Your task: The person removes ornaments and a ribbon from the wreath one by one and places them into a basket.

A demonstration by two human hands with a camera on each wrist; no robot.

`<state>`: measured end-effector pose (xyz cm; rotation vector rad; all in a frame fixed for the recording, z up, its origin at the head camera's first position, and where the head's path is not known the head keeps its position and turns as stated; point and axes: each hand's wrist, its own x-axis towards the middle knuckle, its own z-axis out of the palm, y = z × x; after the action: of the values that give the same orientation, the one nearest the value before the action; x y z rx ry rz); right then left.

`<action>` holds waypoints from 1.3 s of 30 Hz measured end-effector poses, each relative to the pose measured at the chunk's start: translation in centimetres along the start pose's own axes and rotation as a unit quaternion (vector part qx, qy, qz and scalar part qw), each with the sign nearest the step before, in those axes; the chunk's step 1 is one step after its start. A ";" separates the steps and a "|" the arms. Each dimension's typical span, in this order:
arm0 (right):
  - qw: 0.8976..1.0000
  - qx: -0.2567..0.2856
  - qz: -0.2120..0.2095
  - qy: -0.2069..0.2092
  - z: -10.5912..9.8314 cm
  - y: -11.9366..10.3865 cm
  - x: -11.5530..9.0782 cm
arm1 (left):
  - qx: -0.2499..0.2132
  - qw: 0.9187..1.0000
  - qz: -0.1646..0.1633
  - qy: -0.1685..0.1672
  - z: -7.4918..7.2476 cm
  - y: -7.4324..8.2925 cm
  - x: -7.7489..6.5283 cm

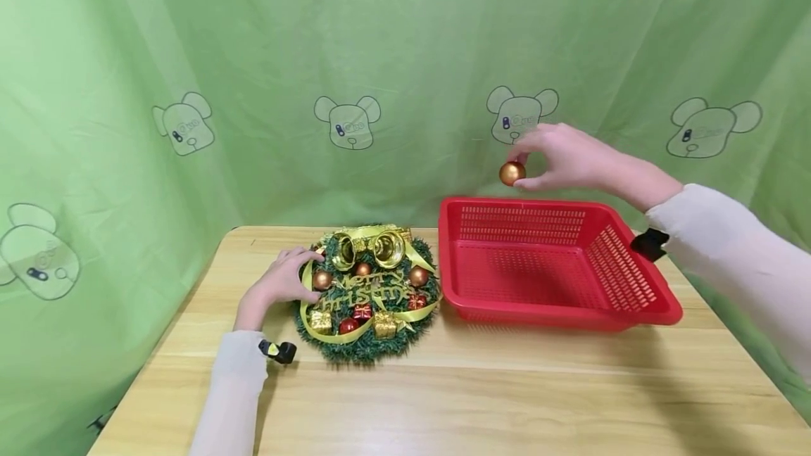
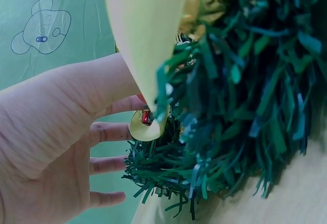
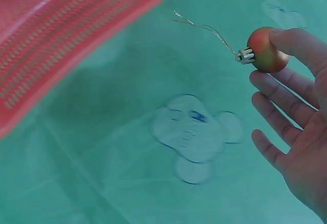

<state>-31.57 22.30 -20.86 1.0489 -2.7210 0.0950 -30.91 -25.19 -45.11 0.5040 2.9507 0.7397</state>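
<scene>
Above the back rim of the red plastic basket (image 1: 526, 314), my right hand (image 1: 567, 157) pinches a copper-gold Christmas ball (image 1: 512, 174) between thumb and fingertips. In the right wrist view, a silver cap and a thin hanging string show on the ball (image 3: 266, 55). My left hand (image 1: 283, 280) rests at the left edge of a green tinsel Christmas wreath (image 1: 361, 352), its fingers spread and fairly straight in the left wrist view, with the thumb partly hidden behind a yellow ribbon (image 2: 145, 35). Golden bells (image 1: 389, 250), small balls, gift boxes and gold "Merry Christmas" lettering decorate the wreath.
Wreath and basket stand side by side on a light wooden table (image 1: 443, 407). Behind the table hangs a green curtain (image 1: 418, 34) printed with bear heads. The basket has slotted walls, and the right forearm reaches over its right side.
</scene>
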 end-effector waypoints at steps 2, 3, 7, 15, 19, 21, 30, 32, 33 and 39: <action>1.000 0.007 0.011 -0.011 1.3 0.7 -0.1 | -0.003 1.000 -0.002 0.000 0.0 0.0 0.0; 1.000 0.009 0.016 -0.015 1.9 1.0 -0.1 | -0.004 1.000 -0.003 0.000 0.0 0.0 0.0; 0.999 0.013 0.028 -0.029 4.6 2.1 -0.1 | -0.007 1.000 -0.001 0.001 0.1 -0.1 0.0; 0.998 0.032 0.028 -0.042 9.1 3.4 0.6 | -0.014 1.000 -0.003 0.004 0.2 -0.3 -0.5; 0.998 0.041 0.027 -0.045 11.0 3.9 0.7 | -0.017 1.000 -0.005 0.002 0.3 -0.3 -0.7; 0.997 0.047 0.025 -0.048 11.9 4.2 0.7 | -0.015 1.000 -0.003 0.002 0.4 -0.4 -0.8; 0.996 0.059 -0.005 -0.061 14.9 4.1 0.9 | -0.019 1.000 0.001 0.000 0.6 -0.1 -0.9; 0.996 0.061 -0.010 -0.065 15.2 3.9 1.1 | -0.017 1.000 0.002 0.002 0.4 -0.1 -0.9; 0.996 0.064 -0.011 -0.066 15.4 3.8 1.3 | -0.017 1.000 0.002 0.004 0.4 -0.1 -0.9; 0.994 0.066 -0.022 -0.081 17.0 3.9 1.7 | -0.019 1.000 0.003 0.004 0.5 -0.3 -0.9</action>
<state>-38.58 21.70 -36.92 1.2021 -2.8678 0.1924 -30.10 -25.46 -45.72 0.5096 2.9386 0.7976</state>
